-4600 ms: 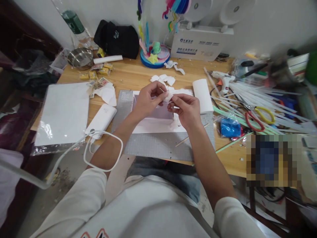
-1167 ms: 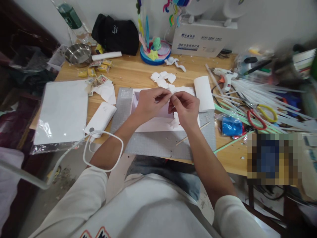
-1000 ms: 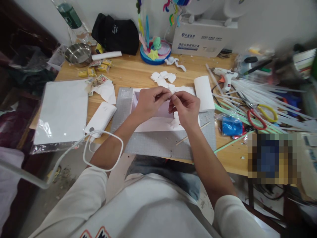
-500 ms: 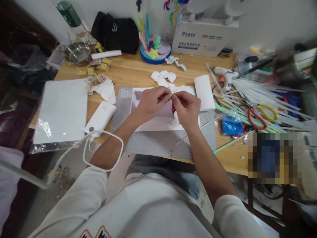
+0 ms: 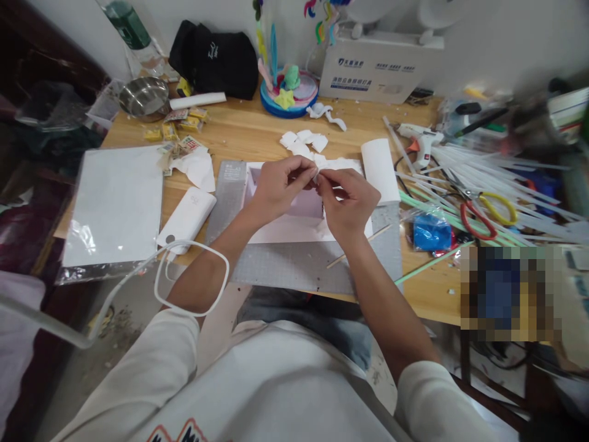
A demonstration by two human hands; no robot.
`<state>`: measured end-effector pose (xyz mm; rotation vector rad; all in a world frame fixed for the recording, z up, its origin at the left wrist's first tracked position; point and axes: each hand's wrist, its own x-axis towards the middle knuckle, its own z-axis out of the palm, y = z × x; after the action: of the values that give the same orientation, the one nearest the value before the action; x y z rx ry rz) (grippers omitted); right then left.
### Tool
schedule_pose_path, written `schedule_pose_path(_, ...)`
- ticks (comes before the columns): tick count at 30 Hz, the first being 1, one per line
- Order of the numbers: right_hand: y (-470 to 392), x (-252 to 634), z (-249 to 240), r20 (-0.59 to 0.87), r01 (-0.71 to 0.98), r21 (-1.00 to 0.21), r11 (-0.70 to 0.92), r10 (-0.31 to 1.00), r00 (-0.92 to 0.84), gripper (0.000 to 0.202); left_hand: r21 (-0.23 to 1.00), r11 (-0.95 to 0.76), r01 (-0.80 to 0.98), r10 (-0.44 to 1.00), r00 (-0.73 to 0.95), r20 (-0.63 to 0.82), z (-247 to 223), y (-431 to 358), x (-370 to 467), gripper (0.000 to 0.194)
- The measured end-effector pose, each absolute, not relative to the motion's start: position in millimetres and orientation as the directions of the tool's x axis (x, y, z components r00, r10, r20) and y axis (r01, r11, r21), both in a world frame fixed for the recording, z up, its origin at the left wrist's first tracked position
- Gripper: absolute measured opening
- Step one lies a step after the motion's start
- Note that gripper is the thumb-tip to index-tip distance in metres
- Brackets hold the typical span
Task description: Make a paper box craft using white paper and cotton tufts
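My left hand [image 5: 281, 187] and my right hand [image 5: 348, 199] meet fingertip to fingertip above a white box-like form [image 5: 280, 230] with a pale lilac inside. Both are pinched closed on a small whitish bit between them, too small to make out. The box form rests on a grey cutting mat [image 5: 294, 264]. Torn white paper pieces [image 5: 304, 142] lie just behind my hands. A thin wooden stick [image 5: 338, 261] lies on the mat by my right forearm.
Left: a white power bank [image 5: 188, 215] with a cable looping over my left forearm, white sheets in plastic [image 5: 113, 209], and a metal bowl [image 5: 145, 98]. Right: a paper roll [image 5: 381, 172], a glue gun [image 5: 426, 147], scissors [image 5: 478, 221] and many plastic sticks. Behind: a clay-decorated blue base [image 5: 288, 110].
My right hand has shifted slightly to the right and its wrist has turned. My left hand has moved a little left, and the fingertips remain together.
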<state>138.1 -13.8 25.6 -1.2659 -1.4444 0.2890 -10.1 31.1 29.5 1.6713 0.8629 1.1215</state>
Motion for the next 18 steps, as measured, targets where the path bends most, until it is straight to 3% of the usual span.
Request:
schedule_pose_path(10,-15,138,26,0.546,0.563,-0.744,0.361,0.814,0.2,0.012,0.875,-0.402,0.269,0.895,0.315,0.315,39,25,-10,0.015)
schedule_pose_path(18,-16,137,26,0.525,0.507,-0.781,0.366,0.824,0.213,0.01,0.869,-0.407,0.282,0.892,0.325,0.313,41,24,-8,0.012)
